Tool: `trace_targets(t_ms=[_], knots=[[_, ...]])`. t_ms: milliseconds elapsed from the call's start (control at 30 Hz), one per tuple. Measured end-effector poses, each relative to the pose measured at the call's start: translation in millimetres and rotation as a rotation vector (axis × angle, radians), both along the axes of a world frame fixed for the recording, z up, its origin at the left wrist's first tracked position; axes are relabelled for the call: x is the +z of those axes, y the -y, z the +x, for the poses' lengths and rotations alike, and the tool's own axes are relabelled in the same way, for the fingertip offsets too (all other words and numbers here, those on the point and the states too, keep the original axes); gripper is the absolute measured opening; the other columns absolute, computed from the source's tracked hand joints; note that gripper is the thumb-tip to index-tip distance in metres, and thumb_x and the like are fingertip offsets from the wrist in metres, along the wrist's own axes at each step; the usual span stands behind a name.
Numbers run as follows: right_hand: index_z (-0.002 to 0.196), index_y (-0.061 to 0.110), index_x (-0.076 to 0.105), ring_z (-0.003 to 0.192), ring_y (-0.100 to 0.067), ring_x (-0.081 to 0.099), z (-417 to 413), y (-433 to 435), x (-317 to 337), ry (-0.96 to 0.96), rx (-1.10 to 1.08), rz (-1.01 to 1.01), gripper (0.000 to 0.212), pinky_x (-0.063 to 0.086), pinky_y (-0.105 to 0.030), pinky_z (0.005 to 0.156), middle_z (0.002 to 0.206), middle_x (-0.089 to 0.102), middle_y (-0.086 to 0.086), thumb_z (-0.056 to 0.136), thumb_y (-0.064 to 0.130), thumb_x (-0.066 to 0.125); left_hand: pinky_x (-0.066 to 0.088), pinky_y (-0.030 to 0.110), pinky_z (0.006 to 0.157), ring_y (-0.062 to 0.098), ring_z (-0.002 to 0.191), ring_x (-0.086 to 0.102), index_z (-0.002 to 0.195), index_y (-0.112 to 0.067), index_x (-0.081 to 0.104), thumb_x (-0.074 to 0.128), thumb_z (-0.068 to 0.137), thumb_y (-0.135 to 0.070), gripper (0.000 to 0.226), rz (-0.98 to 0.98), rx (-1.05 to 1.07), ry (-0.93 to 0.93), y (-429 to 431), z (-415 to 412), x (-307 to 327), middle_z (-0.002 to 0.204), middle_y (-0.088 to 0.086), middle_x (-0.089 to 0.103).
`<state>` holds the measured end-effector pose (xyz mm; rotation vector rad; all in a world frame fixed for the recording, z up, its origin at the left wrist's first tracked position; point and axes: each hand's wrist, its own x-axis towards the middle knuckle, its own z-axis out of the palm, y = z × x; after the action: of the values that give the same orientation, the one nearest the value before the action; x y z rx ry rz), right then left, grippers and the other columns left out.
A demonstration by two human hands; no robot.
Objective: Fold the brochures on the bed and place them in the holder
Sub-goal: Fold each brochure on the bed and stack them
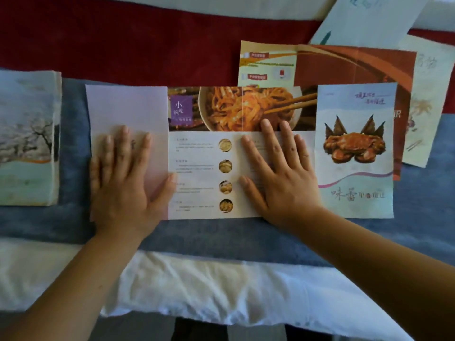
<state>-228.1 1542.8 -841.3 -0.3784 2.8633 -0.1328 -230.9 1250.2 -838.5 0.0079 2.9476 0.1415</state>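
A food brochure [204,153] with a noodle photo lies spread across the blue bed runner. Its left panel is folded over, pale back side up, and my left hand [123,178] presses flat on that panel with fingers apart. On the middle-right panel rests my right hand [280,173], flat and spread. The brochure's right panel [357,148] shows a crab and lies flat. No holder is in view.
A stack of folded brochures [27,139] sits at the left on the blue runner [221,237]. An unfolded orange-brown brochure [327,65] and pale sheets [369,18] lie at the back right. A dark red runner [123,38] crosses behind. White bedding [197,286] covers the near edge.
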Motion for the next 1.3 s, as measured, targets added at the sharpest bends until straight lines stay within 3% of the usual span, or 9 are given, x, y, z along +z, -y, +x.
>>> trace_targets(t_ms=[100,400,533,967,1167,1300], knots=[[0.165,0.028,0.010,0.158,-0.038,-0.006,1,1,-3,-0.036,0.001,0.014,0.072,0.002,-0.055,0.127,0.172,-0.002,-0.012,0.103,0.063,0.024,0.007,0.055,0.125,0.029,0.158,0.002,0.163,-0.027,0.016,0.029,0.092,-0.072,0.085,0.067,0.003,-0.013,-2,0,-2,0.172,0.004,0.003],[0.165,0.026,0.016,0.158,-0.039,-0.002,2,5,-5,-0.074,-0.013,0.002,0.072,0.005,-0.056,0.126,0.172,0.002,-0.013,0.103,0.062,0.029,0.003,0.051,0.127,0.023,0.158,0.000,0.164,-0.019,0.009,0.027,0.094,-0.071,0.089,0.306,0.045,-0.015,-23,1,6,0.171,0.004,0.009],[0.165,0.027,0.012,0.158,-0.038,-0.005,2,5,-4,-0.056,-0.010,0.025,0.073,0.005,-0.056,0.126,0.172,-0.001,-0.012,0.103,0.064,0.025,0.006,0.053,0.126,0.022,0.158,0.001,0.164,-0.020,0.011,0.028,0.094,-0.071,0.088,0.390,0.002,-0.009,-54,4,10,0.171,0.001,0.007],[0.165,0.030,0.008,0.159,-0.028,-0.006,-3,-20,8,0.006,0.002,-0.024,0.068,0.005,-0.053,0.127,0.173,-0.002,-0.003,0.105,0.060,0.021,0.006,0.054,0.126,0.028,0.158,0.005,0.164,-0.018,0.011,0.038,0.094,-0.059,0.086,0.288,-0.041,-0.068,-92,8,-2,0.171,0.005,0.012],[0.164,0.035,0.002,0.158,-0.030,-0.014,-6,-71,14,0.008,-0.232,0.035,0.067,-0.007,-0.054,0.127,0.172,-0.009,-0.004,0.105,0.063,0.016,0.004,0.055,0.126,0.027,0.158,0.002,0.164,-0.020,0.008,0.038,0.094,-0.059,0.085,0.258,-0.046,-0.067,-94,8,-5,0.171,0.004,0.009],[0.164,0.034,0.001,0.157,-0.031,-0.017,-3,-75,7,0.018,-0.272,0.035,0.069,-0.007,-0.057,0.125,0.172,-0.012,-0.003,0.104,0.064,0.014,0.003,0.056,0.126,0.025,0.158,0.001,0.164,-0.022,0.007,0.035,0.095,-0.059,0.084,0.269,-0.026,-0.069,-101,7,-4,0.172,0.002,0.007]])
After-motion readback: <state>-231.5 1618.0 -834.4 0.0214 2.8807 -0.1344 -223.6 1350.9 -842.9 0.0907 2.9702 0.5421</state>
